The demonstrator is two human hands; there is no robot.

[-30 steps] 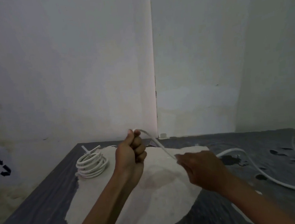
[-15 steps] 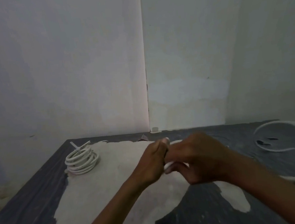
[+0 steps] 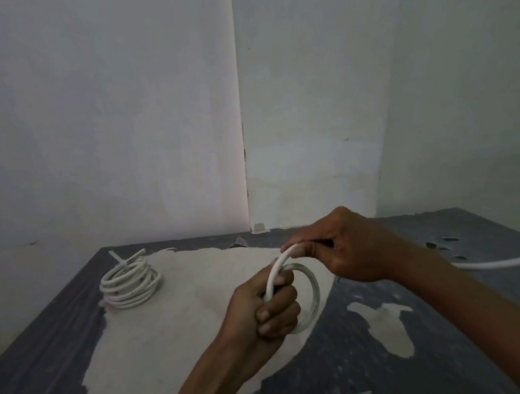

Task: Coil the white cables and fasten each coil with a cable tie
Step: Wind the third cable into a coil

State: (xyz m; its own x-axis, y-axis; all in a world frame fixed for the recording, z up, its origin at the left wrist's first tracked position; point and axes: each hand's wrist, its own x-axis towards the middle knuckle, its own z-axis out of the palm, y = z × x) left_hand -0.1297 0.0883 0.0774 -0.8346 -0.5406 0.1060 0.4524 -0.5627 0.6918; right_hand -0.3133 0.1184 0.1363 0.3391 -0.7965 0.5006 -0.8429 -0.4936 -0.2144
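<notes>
white cable (image 3: 309, 289) loop clamped in left hand (image 3: 263, 308) fingers; right hand (image 3: 347, 249) fingers pinch strand.

No legible txt, labels, brands or nos. anywhere in view.

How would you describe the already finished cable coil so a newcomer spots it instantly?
Start at the dark table with its pale worn patch. At the patch's far left edge lies the finished coil. Unlike the cable in the hands, it rests untouched, tie tails sticking up.
</notes>
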